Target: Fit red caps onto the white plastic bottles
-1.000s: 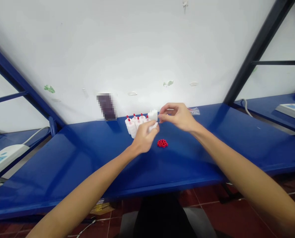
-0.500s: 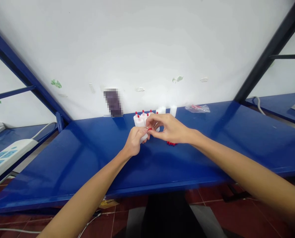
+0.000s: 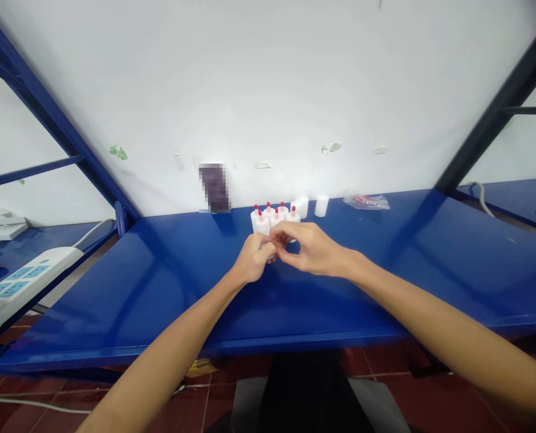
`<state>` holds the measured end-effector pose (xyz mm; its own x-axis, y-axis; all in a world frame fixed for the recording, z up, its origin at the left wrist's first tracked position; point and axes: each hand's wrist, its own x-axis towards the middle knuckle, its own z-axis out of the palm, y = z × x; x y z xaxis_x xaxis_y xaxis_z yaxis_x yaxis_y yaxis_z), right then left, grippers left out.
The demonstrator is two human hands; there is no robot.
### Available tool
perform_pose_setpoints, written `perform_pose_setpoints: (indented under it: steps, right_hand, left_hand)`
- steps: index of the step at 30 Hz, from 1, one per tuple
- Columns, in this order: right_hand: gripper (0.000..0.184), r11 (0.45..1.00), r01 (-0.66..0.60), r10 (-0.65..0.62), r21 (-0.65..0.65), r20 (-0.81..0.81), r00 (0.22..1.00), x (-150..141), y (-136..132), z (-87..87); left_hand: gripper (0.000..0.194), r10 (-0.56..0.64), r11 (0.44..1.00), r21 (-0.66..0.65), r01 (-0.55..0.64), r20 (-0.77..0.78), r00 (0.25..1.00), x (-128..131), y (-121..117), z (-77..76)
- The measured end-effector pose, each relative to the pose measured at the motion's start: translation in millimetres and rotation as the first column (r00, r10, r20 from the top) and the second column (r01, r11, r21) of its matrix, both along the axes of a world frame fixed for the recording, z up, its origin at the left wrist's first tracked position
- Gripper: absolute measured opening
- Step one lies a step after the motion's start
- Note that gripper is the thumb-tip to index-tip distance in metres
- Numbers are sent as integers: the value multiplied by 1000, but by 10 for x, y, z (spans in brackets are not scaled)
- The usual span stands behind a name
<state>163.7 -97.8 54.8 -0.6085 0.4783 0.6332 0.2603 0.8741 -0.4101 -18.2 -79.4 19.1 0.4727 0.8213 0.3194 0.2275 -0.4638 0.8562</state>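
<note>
My left hand is closed around a small white squeeze bottle, which is almost wholly hidden by fingers. Thumb and fingers of my right hand are pinched together at the bottle's top end, touching my left hand. The small red cap in that pinch is covered now; it showed a moment ago. Just beyond my hands stands a group of several white bottles with red tips, all upright. Behind them to the right are white pieces showing no red tip, and a single white one stands apart.
A clear plastic bag with red bits in it lies near the wall. A pixelated dark object leans at the back of the blue table. To the left is a white power strip; blue frame posts rise at the side.
The view has shifted slightly, so everything sits further right. My right fingers have closed in over the bottle's tip, hiding the red cap. The loose red caps on the table are now covered.
</note>
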Motion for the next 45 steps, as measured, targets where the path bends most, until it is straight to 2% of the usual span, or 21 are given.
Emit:
perform_pose_setpoints:
  steps: [3,6,9,12,14,17,18,20,23,26,28,30,33,35,38,45]
  right_hand:
    - [24,1000,-1,-2,-24,-116,993,-43,-40,-25]
    - [25,991,7,-34,-134,-197,980,-76,-51,-55]
    - [17,970,4,-62,-244,-232,971,-83,-32,-86]
    - [8,958,-1,-66,-287,-225,972,-36,1,-73]
    - [6,957,46,-109,-286,-209,972,34,29,-34]
    - [6,944,147,-188,-297,-116,975,150,73,16]
    - [5,937,176,-201,-301,-53,978,173,85,15]
    - [6,934,210,-191,-289,93,977,171,107,-20]
    - [10,952,198,-135,-234,259,956,66,141,-131]
    - [14,975,190,-149,-115,294,944,-35,179,-217]
    - [16,977,211,-200,-23,239,950,-44,188,-223]
    - [16,973,230,-230,12,112,967,-20,159,-193]
    - [10,982,168,-178,-90,-121,977,-2,39,-124]
    - [7,985,66,-99,-162,-208,973,-29,-59,-93]
    - [12,984,-34,-10,-176,-242,970,-93,-164,-85]
    - [18,986,-58,17,-154,-260,966,-129,-236,-95]
  left_hand:
    - [29,28,995,93,-31,34,999,23,-22,13]
    - [36,79,982,168,-83,30,996,30,-62,31]
    - [47,84,978,196,-76,-32,996,13,-99,52]
    - [53,99,975,209,-75,-105,990,-34,-98,76]
    - [55,208,954,241,-176,-115,971,-87,-66,95]
    - [56,441,861,302,-410,-40,897,-184,11,129]
    - [56,484,834,308,-459,-8,875,-211,35,138]
    - [55,503,816,313,-487,32,864,-245,69,149]
    - [55,452,841,316,-439,35,891,-238,77,136]
    - [55,402,871,302,-388,17,916,-191,50,120]
    - [54,351,905,254,-342,12,936,-159,23,128]
    - [54,262,951,168,-259,5,965,-132,-10,151]
    - [54,56,998,19,-56,9,998,-97,-71,185]
    - [52,-80,995,-61,82,34,996,-79,-113,192]
    - [46,-206,963,-155,222,109,972,-63,-158,177]
    - [36,-307,916,-205,346,198,931,-78,-151,118]
